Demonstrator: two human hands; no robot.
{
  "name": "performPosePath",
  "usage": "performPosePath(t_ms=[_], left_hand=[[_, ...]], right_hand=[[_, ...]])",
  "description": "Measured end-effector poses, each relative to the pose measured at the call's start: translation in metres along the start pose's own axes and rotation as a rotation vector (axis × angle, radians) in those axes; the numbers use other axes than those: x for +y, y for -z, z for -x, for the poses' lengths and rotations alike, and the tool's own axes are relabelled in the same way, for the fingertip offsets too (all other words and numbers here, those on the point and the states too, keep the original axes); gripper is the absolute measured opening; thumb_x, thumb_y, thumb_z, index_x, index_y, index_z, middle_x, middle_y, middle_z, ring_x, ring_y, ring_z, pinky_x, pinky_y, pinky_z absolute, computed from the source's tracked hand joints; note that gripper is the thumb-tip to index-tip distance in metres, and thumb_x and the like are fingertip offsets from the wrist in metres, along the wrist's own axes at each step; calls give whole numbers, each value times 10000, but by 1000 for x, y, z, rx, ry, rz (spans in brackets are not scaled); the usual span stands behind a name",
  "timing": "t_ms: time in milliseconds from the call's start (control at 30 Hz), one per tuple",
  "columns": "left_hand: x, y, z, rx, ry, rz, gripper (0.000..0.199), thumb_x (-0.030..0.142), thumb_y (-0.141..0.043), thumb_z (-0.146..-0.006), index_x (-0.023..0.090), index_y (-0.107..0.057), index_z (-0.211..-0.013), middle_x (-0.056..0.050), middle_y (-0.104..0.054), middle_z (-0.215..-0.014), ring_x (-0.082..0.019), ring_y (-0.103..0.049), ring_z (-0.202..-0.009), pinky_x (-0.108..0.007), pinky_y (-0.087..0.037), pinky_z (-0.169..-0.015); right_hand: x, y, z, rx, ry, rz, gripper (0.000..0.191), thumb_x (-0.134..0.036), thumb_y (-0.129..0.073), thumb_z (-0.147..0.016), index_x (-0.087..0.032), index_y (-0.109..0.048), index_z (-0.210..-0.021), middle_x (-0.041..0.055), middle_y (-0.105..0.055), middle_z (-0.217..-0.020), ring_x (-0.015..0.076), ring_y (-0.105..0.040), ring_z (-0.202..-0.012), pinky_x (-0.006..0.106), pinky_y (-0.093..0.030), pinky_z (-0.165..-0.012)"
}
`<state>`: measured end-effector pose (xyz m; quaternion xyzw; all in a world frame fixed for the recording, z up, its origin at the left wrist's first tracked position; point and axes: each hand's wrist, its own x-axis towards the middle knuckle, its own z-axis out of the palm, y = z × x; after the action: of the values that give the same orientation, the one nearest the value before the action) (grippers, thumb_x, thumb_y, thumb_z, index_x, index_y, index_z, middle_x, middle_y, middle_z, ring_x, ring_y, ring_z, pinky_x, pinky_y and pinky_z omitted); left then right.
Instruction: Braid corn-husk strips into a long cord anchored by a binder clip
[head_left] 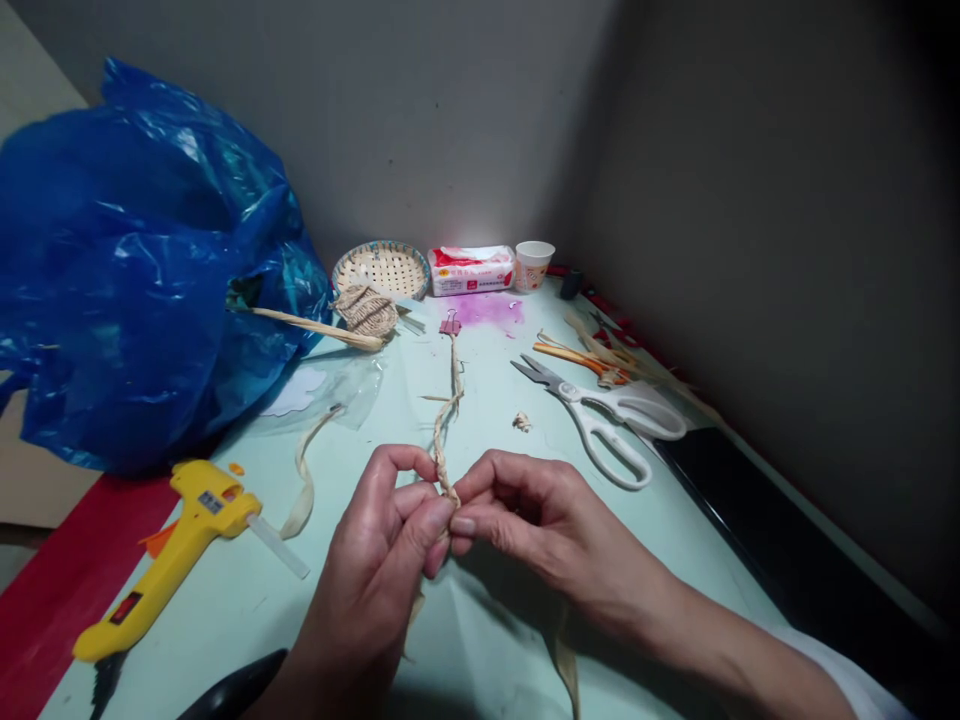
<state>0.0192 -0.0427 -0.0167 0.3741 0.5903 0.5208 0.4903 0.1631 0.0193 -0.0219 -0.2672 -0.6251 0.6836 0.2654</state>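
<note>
A braided cord of pale plant fibre [442, 430] runs from a pink binder clip [450, 324] at the back of the table towards me. My left hand [390, 540] pinches its near end between thumb and fingers. From the other side my right hand [525, 510] grips the same spot, fingertips touching the left ones. Loose strands [566, 660] hang down below my hands. A thin pointed stick [435, 398] lies by the cord, and a small knotted scrap of fibre [522, 422] is to its right.
On the left are a yellow glue gun [176, 550] and a big blue plastic bag [150, 270]. White-handled scissors [592, 410] lie open at right, near a black tray-like object [735, 490]. A woven basket [381, 268], tissue pack [471, 270] and paper cup [534, 266] stand by the wall.
</note>
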Motion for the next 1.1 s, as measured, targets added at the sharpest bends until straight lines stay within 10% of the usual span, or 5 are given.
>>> performPosePath(t_ms=[367, 733, 1100], left_hand=[[-3, 6, -7, -75, -103, -206, 170, 389, -529, -898, 248, -558, -988, 30, -621, -680, -155, -607, -694, -253, -438, -657], [3, 20, -9, 31, -848, -1036, 117, 160, -551, -882, 192, -647, -823, -30, -620, -718, -187, -531, -708, -313, -369, -700], [12, 28, -13, -126, -469, -860, 193, 272, -514, -927, 236, -622, -771, 35, -618, -735, -116, -577, -680, -218, -405, -612]], right_hand=[[6, -5, -3, 176, 29, 22, 166, -311, -606, -891, -162, -594, -820, 5, -662, -721, 123, -622, -681, 227, -467, -645], [12, -1, -4, 219, 29, 177, 120, -247, -564, -890, -152, -596, -824, 9, -640, -705, 94, -492, -594, 205, -363, -539], [11, 0, -6, 234, 38, 179, 159, -284, -563, -898, -159, -580, -800, 6, -646, -700, 82, -504, -547, 199, -378, -517]])
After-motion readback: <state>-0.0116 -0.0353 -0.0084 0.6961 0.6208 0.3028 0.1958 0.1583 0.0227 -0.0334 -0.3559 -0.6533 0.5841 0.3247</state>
